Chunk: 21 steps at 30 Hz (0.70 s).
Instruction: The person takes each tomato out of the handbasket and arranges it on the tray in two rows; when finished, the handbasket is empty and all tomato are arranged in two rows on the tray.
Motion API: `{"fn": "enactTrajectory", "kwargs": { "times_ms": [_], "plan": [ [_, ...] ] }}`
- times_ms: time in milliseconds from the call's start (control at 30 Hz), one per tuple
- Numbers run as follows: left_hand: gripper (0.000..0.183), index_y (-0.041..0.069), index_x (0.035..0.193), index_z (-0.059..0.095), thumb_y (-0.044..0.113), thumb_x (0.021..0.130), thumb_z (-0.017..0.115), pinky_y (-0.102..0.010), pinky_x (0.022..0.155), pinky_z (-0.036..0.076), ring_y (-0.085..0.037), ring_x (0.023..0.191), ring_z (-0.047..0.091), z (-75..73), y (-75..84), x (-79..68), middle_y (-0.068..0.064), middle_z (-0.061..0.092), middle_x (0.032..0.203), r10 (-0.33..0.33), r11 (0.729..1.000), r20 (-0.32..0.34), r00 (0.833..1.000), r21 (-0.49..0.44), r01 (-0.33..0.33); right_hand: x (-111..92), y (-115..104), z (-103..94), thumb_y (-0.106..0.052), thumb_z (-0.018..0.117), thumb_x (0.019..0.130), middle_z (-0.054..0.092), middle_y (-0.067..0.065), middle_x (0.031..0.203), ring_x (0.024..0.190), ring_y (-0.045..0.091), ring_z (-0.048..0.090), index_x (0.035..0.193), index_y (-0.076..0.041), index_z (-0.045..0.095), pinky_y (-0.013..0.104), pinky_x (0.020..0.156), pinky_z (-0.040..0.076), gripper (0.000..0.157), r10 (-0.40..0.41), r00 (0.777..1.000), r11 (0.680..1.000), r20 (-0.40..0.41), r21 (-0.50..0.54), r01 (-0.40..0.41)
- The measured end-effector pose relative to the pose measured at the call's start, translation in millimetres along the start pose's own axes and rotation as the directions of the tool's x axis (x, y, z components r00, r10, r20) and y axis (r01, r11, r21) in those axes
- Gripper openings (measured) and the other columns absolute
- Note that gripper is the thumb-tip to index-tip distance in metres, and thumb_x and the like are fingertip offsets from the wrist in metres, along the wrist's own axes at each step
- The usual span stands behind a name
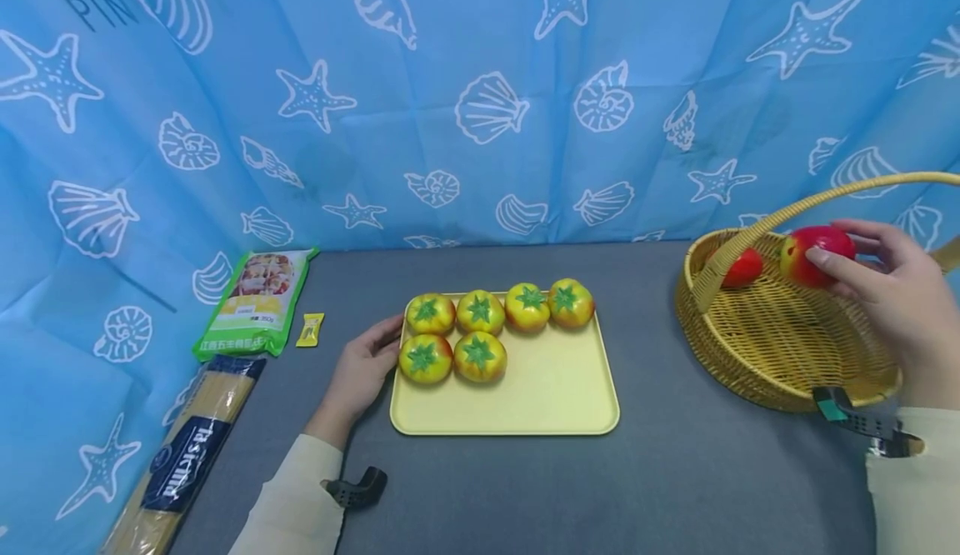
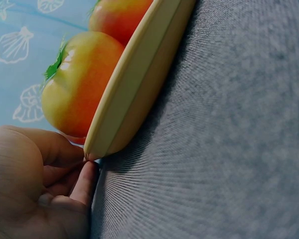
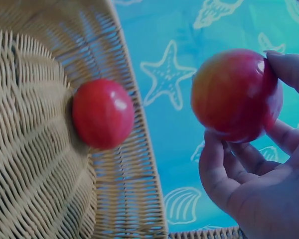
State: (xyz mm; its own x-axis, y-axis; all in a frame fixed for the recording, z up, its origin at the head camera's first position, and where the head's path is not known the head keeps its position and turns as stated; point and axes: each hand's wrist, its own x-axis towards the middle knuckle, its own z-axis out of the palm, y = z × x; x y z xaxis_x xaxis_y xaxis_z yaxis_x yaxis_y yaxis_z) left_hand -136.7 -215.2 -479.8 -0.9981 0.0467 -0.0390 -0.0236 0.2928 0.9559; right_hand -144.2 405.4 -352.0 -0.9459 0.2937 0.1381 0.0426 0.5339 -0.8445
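My right hand [image 1: 900, 280] grips a red apple with a yellow patch [image 1: 817, 256] between thumb and fingers, over the wicker basket [image 1: 693, 322]. Inside that basket, against its wall, lies another red fruit [image 3: 103, 114]. At the far-left side of the pale yellow tray [image 1: 555, 397], my left hand [image 1: 363, 376] holds the rim, thumb and a finger meeting at the edge in the left wrist view. Several yellow-red tomatoes with green leaf tops [image 1: 480, 357] sit on the tray, in a back row and a shorter row before it.
The basket's tall handle [image 1: 817, 201] arches over it. To the left lie a green food packet [image 1: 255, 305], a small yellow sachet [image 1: 310, 330] and a long pack of pasta [image 1: 187, 459]. A blue shell-patterned curtain [image 1: 420, 122] hangs behind the grey table [image 1: 585, 497].
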Motion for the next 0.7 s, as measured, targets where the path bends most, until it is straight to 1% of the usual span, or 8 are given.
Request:
{"fn": "enactTrajectory", "kwargs": {
  "times_ms": [67, 167, 267, 333, 433, 500, 600, 700],
  "plan": [
    [0.051, 0.005, 0.161, 0.054, 0.003, 0.11, 0.059, -0.04, 0.115, 0.05, -0.027, 0.144, 0.053, -0.2, -0.5, -0.2, -0.012, 0.055, 0.159, -0.002, 1.0, -0.001, 1.0, 0.0, 0.002, -5, -2, 0.8, -0.024, 0.071, 0.108, 0.047, -0.009, 0.13, 0.104, 0.002, 0.051, 0.166, -0.022, 0.046, 0.003, 0.073, 0.052, 0.062, -0.028, 1.0, 0.999, -0.009, 0.038, 0.028],
    [0.051, 0.005, 0.161, 0.054, 0.003, 0.11, 0.059, -0.04, 0.115, 0.05, -0.027, 0.143, 0.054, -0.2, -1.1, -0.3, -0.012, 0.055, 0.159, -0.001, 1.0, -0.002, 1.0, -0.002, 0.001, -11, -5, 1.9, -0.014, 0.07, 0.108, 0.047, -0.016, 0.127, 0.105, -0.002, 0.055, 0.164, -0.02, 0.049, 0.004, 0.075, 0.053, 0.06, -0.071, 0.997, 0.993, -0.017, 0.094, 0.073],
    [0.051, 0.005, 0.161, 0.054, 0.003, 0.11, 0.059, -0.04, 0.115, 0.05, -0.027, 0.143, 0.054, -0.6, -2.1, -0.3, -0.012, 0.055, 0.159, -0.001, 1.0, -0.001, 1.0, 0.0, 0.001, -17, -7, 2.3, -0.004, 0.069, 0.107, 0.049, -0.014, 0.128, 0.102, -0.006, 0.058, 0.153, -0.025, 0.056, 0.005, 0.075, 0.054, 0.052, -0.105, 0.994, 0.978, -0.023, 0.177, 0.108],
    [0.051, 0.005, 0.161, 0.054, 0.004, 0.11, 0.059, -0.04, 0.115, 0.05, -0.027, 0.144, 0.054, -0.8, -2.6, -0.1, -0.012, 0.055, 0.159, -0.002, 1.0, -0.001, 1.0, 0.002, 0.002, -20, -8, 2.2, 0.004, 0.069, 0.105, 0.051, -0.01, 0.127, 0.101, -0.005, 0.061, 0.144, -0.025, 0.059, 0.006, 0.074, 0.055, 0.05, -0.12, 0.992, 0.948, -0.035, 0.294, 0.125],
    [0.051, 0.005, 0.161, 0.054, 0.004, 0.11, 0.059, -0.041, 0.115, 0.05, -0.028, 0.144, 0.053, -1.2, -3.0, 0.2, -0.012, 0.054, 0.16, -0.003, 1.0, -0.004, 1.0, 0.006, 0.003, -23, -7, 4.4, 0.012, 0.067, 0.102, 0.051, -0.002, 0.128, 0.104, 0.001, 0.064, 0.139, -0.02, 0.06, 0.01, 0.076, 0.058, 0.05, -0.156, 0.986, 0.854, -0.063, 0.492, 0.167],
    [0.051, 0.005, 0.161, 0.054, 0.004, 0.11, 0.059, -0.04, 0.116, 0.05, -0.028, 0.144, 0.053, -1.4, -3.0, 0.2, -0.012, 0.054, 0.16, 0.001, 1.0, -0.003, 1.0, 0.009, -0.001, -25, -6, 5.8, 0.018, 0.063, 0.101, 0.05, 0.006, 0.131, 0.106, 0.007, 0.066, 0.142, -0.01, 0.062, 0.014, 0.078, 0.059, 0.05, -0.196, 0.977, 0.753, -0.079, 0.626, 0.202],
    [0.051, 0.005, 0.16, 0.054, 0.004, 0.11, 0.059, -0.04, 0.115, 0.05, -0.027, 0.143, 0.054, -0.6, -1.3, -0.3, -0.012, 0.055, 0.159, 0.006, 1.0, -0.004, 1.0, 0.009, -0.006, -27, -5, 7.6, 0.025, 0.055, 0.1, 0.049, 0.013, 0.133, 0.108, 0.013, 0.068, 0.148, 0.003, 0.06, 0.019, 0.082, 0.061, 0.053, -0.269, 0.959, 0.645, -0.09, 0.723, 0.249],
    [0.05, 0.005, 0.16, 0.055, 0.005, 0.11, 0.059, -0.04, 0.115, 0.05, -0.026, 0.143, 0.054, 0.5, 0.6, -0.4, -0.012, 0.056, 0.158, 0.005, 1.0, -0.006, 1.0, 0.007, -0.005, -31, -4, 8.0, 0.028, 0.05, 0.099, 0.054, 0.017, 0.134, 0.109, 0.018, 0.069, 0.15, 0.01, 0.055, 0.024, 0.084, 0.062, 0.055, -0.332, 0.938, 0.567, -0.095, 0.775, 0.28]
  ]
}}
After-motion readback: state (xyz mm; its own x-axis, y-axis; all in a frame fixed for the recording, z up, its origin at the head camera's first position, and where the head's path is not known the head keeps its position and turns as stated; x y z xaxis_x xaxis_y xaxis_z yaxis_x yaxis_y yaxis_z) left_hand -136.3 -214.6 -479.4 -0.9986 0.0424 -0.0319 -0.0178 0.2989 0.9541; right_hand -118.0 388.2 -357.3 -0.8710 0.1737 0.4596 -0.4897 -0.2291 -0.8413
